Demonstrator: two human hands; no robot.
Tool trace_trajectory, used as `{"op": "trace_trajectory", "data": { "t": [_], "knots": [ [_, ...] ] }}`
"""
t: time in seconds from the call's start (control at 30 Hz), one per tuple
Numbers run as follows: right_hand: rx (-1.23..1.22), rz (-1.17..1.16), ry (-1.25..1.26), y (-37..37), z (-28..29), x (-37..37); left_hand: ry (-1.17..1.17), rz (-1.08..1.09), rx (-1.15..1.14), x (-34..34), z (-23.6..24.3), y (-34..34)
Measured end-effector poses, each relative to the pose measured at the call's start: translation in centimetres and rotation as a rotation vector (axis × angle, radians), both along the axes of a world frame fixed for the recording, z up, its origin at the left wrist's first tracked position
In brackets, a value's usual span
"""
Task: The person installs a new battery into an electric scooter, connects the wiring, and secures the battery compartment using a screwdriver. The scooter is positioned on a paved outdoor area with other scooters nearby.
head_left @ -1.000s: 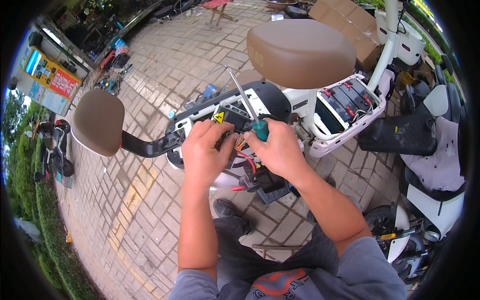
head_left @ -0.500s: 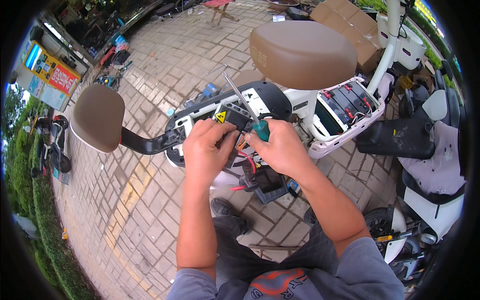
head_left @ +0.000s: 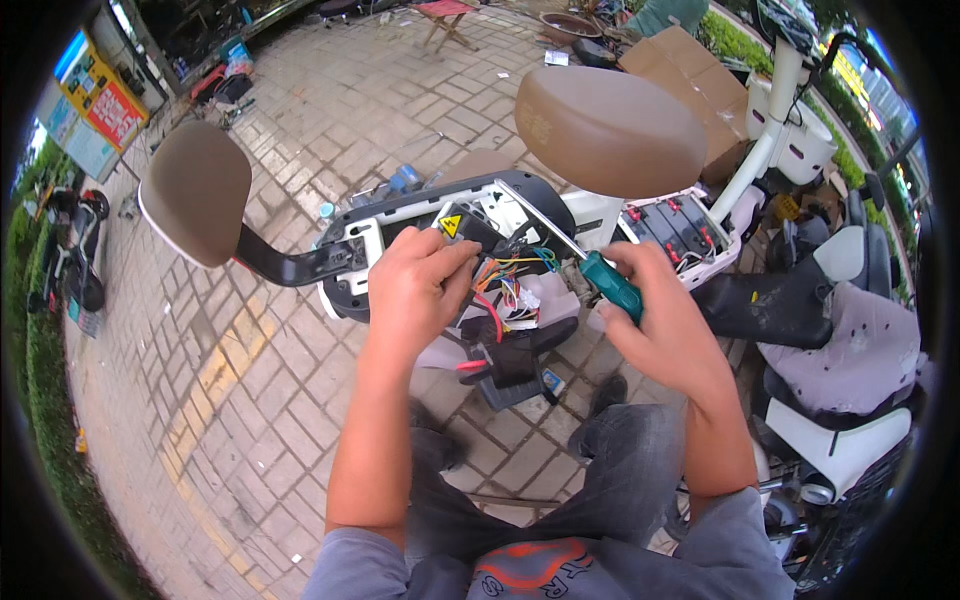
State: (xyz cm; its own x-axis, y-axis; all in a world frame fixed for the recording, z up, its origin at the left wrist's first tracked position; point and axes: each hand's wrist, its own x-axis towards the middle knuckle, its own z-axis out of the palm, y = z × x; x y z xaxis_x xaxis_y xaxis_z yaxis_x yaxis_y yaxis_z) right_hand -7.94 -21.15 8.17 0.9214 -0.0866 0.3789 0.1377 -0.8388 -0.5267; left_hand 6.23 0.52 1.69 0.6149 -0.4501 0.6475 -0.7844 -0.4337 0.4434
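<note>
My left hand (head_left: pixel 420 290) is closed beside a black component with a yellow warning label (head_left: pixel 450 226) in an open scooter compartment (head_left: pixel 352 258), its fingertips pinched at the wiring; what they grip is hidden. My right hand (head_left: pixel 655 325) is wrapped round the green handle of a screwdriver (head_left: pixel 610 285), whose long shaft points up and left over the compartment. Between both hands a bundle of coloured wires (head_left: pixel 520 280) and thick red cables spill over the near edge, above a dark plastic part (head_left: pixel 512 362). A battery box (head_left: pixel 670 228) with red terminals sits open to the right.
A brown seat (head_left: pixel 610 130) overhangs the compartment; a backrest (head_left: pixel 195 195) juts left on a black bracket. Parked scooters crowd the right (head_left: pixel 835 355), another stands far left (head_left: pixel 85 250). Cardboard (head_left: pixel 685 85) lies behind, a red-topped stool (head_left: pixel 440 10) farther off on the paving.
My right hand has moved right with the screwdriver, away from my left hand, uncovering more coloured wires. My left hand stays at the compartment. The view has shifted slightly.
</note>
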Motion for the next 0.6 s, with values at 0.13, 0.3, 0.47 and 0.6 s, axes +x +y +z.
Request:
{"op": "trace_trajectory", "data": {
  "t": [0.13,0.3,0.47,0.6],
  "knots": [
    [-0.167,0.246,-0.163,-0.1,3.9,-2.5,0.011,0.011,-0.007,-0.2,-0.1,0.4],
    [-0.424,0.295,-0.152,3.2,5.9,-3.1,0.014,0.013,-0.045,-0.1,-0.3,0.2],
    [-0.495,0.296,-0.241,4.2,4.9,-1.3,0.016,0.003,-0.05,0.0,-0.2,0.2],
    [-0.507,0.294,-0.263,4.4,4.7,-0.9,0.007,0.009,-0.042,0.0,-0.1,0.5]
  ]
}}
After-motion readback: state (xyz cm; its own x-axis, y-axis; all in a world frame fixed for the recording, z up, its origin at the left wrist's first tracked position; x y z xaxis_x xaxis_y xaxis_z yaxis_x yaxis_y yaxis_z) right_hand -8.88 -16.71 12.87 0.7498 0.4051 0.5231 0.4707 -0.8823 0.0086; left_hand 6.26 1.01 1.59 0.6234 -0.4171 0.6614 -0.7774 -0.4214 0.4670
